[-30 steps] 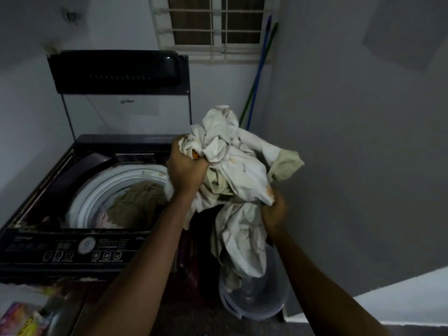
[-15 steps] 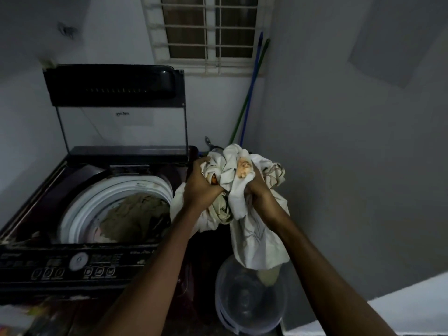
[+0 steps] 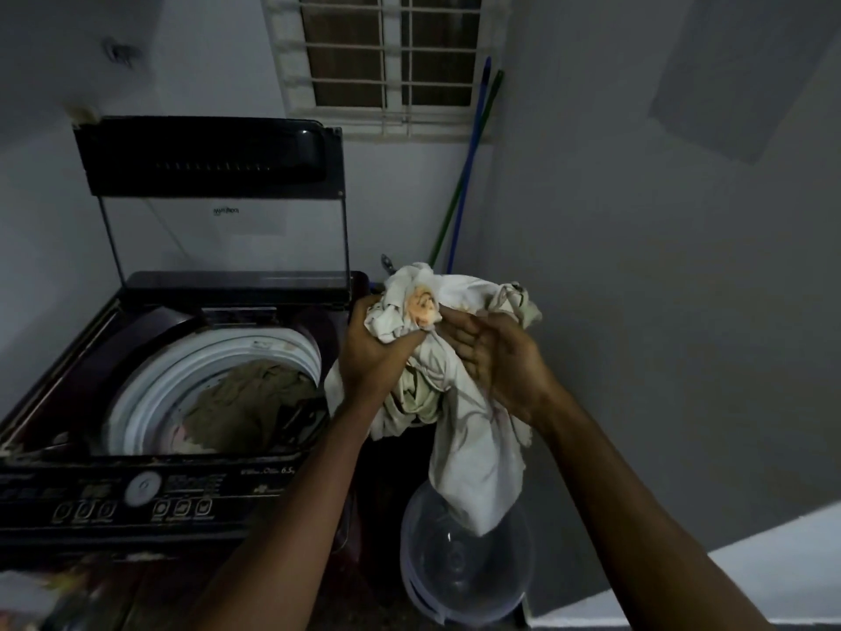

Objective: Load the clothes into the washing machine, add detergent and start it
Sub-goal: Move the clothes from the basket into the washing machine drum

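A crumpled white cloth is held up at the centre of the frame, just to the right of the washing machine and not yet inside it. An orange printed patch is seen on the bunched top of the cloth, and a long fold is left hanging down towards a clear plastic basin at the lower centre. Whether the fold touches the basin cannot be told.

The bunch is gripped from the left by the left hand, whose fingers are curled round the fabric. The right hand is laid against the right side of the cloth with its fingers nearly straight and pressed to the fabric; no curl round the cloth is shown there.

The left half of the frame is taken up by the dark top-loading machine. Its lid is raised upright at the back, and the white ring of the drum is exposed. Olive-coloured clothes are already heaped inside the drum. A control panel with a round white button and a row of small buttons is set along the front edge, at the lower left.

At the top centre a barred window is set in the wall. In the corner below it, a blue handle and a green handle are leant side by side. The right of the frame is filled by a plain grey wall.
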`<action>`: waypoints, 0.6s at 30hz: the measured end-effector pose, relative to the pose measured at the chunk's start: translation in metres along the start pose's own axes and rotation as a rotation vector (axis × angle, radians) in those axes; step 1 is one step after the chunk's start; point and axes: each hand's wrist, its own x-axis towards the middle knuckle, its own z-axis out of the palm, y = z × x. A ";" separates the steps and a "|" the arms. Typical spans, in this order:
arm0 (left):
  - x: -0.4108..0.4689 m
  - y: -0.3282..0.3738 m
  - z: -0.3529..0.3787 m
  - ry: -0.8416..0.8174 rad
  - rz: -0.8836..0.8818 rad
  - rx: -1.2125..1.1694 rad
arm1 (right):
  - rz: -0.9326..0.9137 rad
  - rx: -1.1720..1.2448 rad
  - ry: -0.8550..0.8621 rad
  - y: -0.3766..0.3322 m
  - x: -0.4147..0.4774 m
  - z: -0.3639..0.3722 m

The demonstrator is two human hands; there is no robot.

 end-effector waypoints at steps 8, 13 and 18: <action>0.016 0.014 -0.015 0.147 -0.030 -0.019 | -0.148 -1.040 0.466 0.118 -0.039 -0.071; 0.017 0.018 -0.017 0.126 -0.093 -0.193 | -0.221 -0.764 0.432 0.138 -0.006 -0.058; 0.019 0.010 -0.032 0.174 -0.106 -0.204 | -0.173 -0.565 0.558 0.103 0.014 -0.063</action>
